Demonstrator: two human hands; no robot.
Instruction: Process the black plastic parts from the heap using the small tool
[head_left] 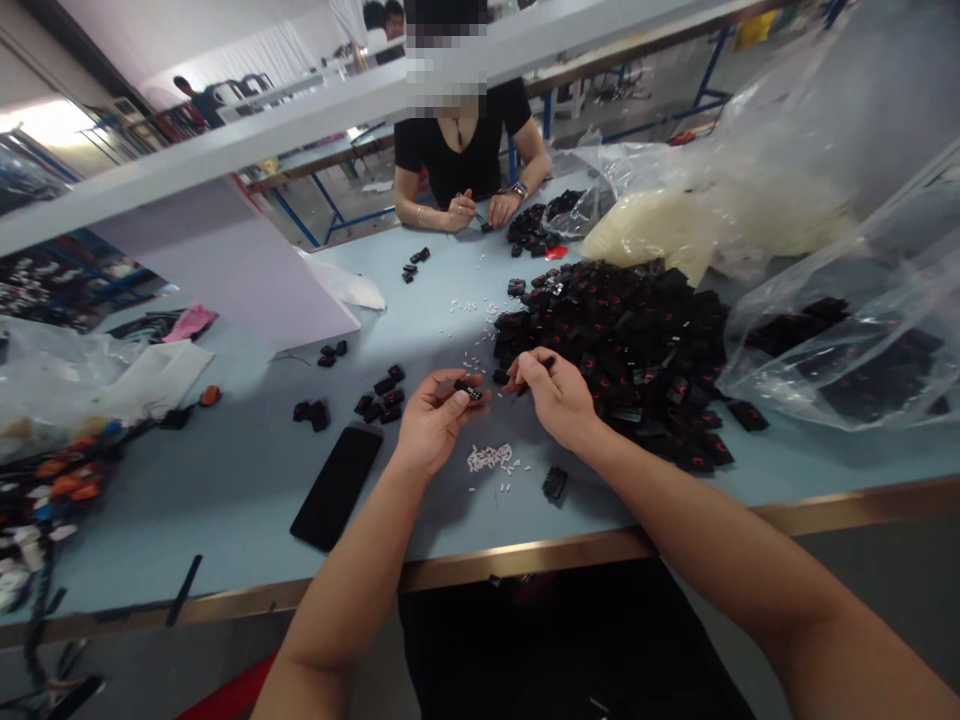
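Note:
My left hand [435,415] is closed around a small black plastic part [468,390], pinched between thumb and fingers above the table. My right hand [555,395] is closed in a pinch on a thin dark tool or pin [541,366], its tip close to the black part. Just below my hands lies a small heap of tiny white pieces [491,458]. A big pile of black parts with red marks [622,345] lies right of my right hand. A single black part [555,483] lies near the table edge.
A black phone [337,485] lies flat left of my hands, with several finished black parts [381,395] behind it. Clear plastic bags [847,340] stand at the right. A person in black works across the light blue table [247,450]. Cables and orange parts [60,480] crowd the left.

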